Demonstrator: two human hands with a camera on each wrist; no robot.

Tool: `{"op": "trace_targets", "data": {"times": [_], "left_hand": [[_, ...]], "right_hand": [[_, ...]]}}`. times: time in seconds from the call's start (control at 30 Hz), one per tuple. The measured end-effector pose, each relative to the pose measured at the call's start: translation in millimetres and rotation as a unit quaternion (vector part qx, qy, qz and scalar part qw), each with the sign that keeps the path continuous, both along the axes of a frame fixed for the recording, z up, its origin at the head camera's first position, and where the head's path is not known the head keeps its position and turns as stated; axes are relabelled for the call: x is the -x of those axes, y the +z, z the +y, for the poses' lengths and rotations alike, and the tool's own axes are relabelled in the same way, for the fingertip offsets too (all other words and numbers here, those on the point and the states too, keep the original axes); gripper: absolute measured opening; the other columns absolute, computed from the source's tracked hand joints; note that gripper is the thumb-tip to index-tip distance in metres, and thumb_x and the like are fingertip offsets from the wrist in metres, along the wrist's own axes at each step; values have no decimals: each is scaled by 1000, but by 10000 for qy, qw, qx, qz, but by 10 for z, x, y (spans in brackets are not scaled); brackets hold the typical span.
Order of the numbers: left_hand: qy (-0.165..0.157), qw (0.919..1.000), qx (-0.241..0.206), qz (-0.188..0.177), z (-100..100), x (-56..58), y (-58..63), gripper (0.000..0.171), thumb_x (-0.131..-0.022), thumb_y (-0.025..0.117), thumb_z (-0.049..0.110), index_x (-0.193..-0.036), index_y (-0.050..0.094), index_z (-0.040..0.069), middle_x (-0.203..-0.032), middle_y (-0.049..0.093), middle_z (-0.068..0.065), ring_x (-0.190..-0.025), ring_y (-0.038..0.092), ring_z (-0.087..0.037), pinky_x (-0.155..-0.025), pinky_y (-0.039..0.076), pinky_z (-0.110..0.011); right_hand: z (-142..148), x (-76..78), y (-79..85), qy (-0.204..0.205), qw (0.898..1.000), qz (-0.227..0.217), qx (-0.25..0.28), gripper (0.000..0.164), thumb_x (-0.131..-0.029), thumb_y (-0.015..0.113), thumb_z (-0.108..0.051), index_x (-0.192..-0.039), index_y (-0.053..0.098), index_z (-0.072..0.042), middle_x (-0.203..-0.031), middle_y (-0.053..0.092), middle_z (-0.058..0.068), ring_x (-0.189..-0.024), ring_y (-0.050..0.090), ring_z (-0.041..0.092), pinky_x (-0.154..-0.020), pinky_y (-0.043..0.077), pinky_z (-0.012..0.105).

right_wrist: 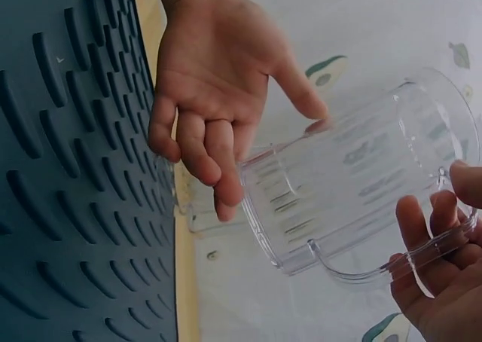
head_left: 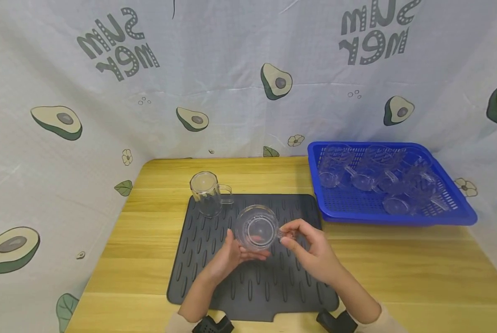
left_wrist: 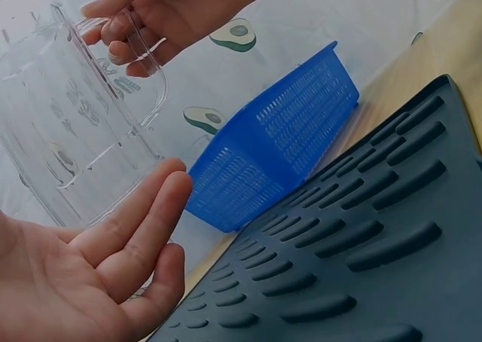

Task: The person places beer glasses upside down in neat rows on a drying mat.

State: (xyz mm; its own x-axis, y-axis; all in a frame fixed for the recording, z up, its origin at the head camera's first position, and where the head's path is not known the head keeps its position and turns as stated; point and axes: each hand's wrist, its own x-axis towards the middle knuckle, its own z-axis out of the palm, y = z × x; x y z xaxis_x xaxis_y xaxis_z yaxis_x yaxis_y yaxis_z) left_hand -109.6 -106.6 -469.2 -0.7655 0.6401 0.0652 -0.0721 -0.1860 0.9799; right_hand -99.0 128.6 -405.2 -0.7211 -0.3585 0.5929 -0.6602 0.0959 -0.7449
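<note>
Above the mat, a clear glass mug (head_left: 257, 229) is held in the air between both hands, tilted in the wrist views. My right hand (head_left: 312, 252) grips its handle (right_wrist: 422, 259) with curled fingers and thumb. At the mug's lower end is my left hand (head_left: 231, 256), palm turned up and fingers loosely extended beneath the glass. Its thumb (right_wrist: 301, 93) lies along the mug's side in the right wrist view. Another clear glass mug (head_left: 208, 196) stands at the back left corner of the dark ridged mat (head_left: 215, 286), handle pointing right.
A blue plastic basket (head_left: 333, 215) at the back right holds several clear glass mugs lying inside. Mat and basket are on a wooden table (head_left: 119, 259). A pale curtain (head_left: 231, 60) with avocado prints hangs behind and along the sides.
</note>
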Motion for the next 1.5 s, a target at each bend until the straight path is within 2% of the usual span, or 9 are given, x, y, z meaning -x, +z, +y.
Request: {"op": "trace_targets", "data": {"times": [0.13, 0.27, 0.47, 0.67, 0.83, 1.0, 1.1, 1.33, 1.5], "left_hand": [[379, 9992, -118, -55, -9, 0, -24, 88, -99, -4, 57, -145, 32, -8, -131, 50, -35, -117, 59, -29, -107, 37, -50], [610, 9979, -121, -164, -22, -12, -35, 82, -101, 1, 56, -149, 28, -3, -138, 47, -29, -127, 51, -27, -110, 31, -54], [478, 9985, 105, -240, -50, 1, -33, 91, -98, -3, 60, -144, 31, -10, -128, 56, -32, -121, 57, -33, -108, 30, -60], [391, 9987, 204, -262, -58, 38, -66, 100, -96, -1, 64, -136, 41, -17, -126, 58, -29, -121, 56, -28, -111, 23, -59], [512, 9986, 53, -138, -74, 43, -100, 90, -99, 0, 59, -144, 32, -12, -128, 56, -31, -120, 57, -26, -110, 29, -54], [650, 9978, 116, -9, -86, 23, -75, 91, -99, 2, 61, -144, 33, -12, -129, 52, -36, -120, 56, -37, -103, 40, -54], [688, 9975, 158, -47, -90, 16, -49, 91, -99, 3, 61, -142, 34, -13, -129, 52, -36, -121, 54, -42, -101, 41, -57], [668, 9974, -46, -285, -114, 22, -57, 90, -100, 9, 61, -142, 33, -14, -126, 61, -22, -117, 59, -28, -98, 45, -54], [791, 9965, -174, -217, -133, 21, -80, 81, -102, 14, 56, -143, 33, -11, -122, 64, -4, -114, 60, -19, -100, 45, -49]], "right_hand": [[-8, -27, 4, 86, 9994, 98, -309, 25, -83, 65, 15, -102, 62, -1, -86, 60, -1, -79, 54, 11, -70, 48, 23], [-22, -51, 9, 116, 9987, 108, -492, 29, -81, 66, 15, -102, 63, -5, -87, 60, -4, -78, 55, 10, -70, 50, 24], [-23, -73, 9, 242, 9973, 226, -649, 33, -80, 69, 13, -103, 64, -9, -87, 59, -6, -78, 55, 10, -71, 50, 26], [1, -95, -26, 550, 9932, 405, -937, 34, -80, 72, 8, -107, 64, -12, -87, 58, -7, -82, 55, 11, -76, 51, 30], [-5, -109, -42, 611, 9887, 742, -1150, 33, -80, 75, 2, -106, 64, -13, -87, 59, -8, -87, 55, 13, -87, 49, 33], [-16, -130, -31, 696, 9856, 829, -1296, 29, -82, 76, -3, -106, 66, -16, -92, 62, -10, -87, 58, 9, -104, 41, 36], [-20, -142, -37, 744, 9827, 956, -1402, 23, -85, 75, -7, -104, 67, -17, -95, 63, -10, -85, 59, 6, -106, 39, 36], [-23, -168, -79, 777, 9716, 1372, -1762, 6, -94, 66, -22, -99, 67, -18, -97, 64, -11, -92, 60, 6, -101, 43, 40], [-39, -195, -112, 710, 9626, 1569, -2093, 15, -99, 58, -28, -91, 66, -18, -93, 64, -13, -93, 60, 3, -99, 45, 44]]}}
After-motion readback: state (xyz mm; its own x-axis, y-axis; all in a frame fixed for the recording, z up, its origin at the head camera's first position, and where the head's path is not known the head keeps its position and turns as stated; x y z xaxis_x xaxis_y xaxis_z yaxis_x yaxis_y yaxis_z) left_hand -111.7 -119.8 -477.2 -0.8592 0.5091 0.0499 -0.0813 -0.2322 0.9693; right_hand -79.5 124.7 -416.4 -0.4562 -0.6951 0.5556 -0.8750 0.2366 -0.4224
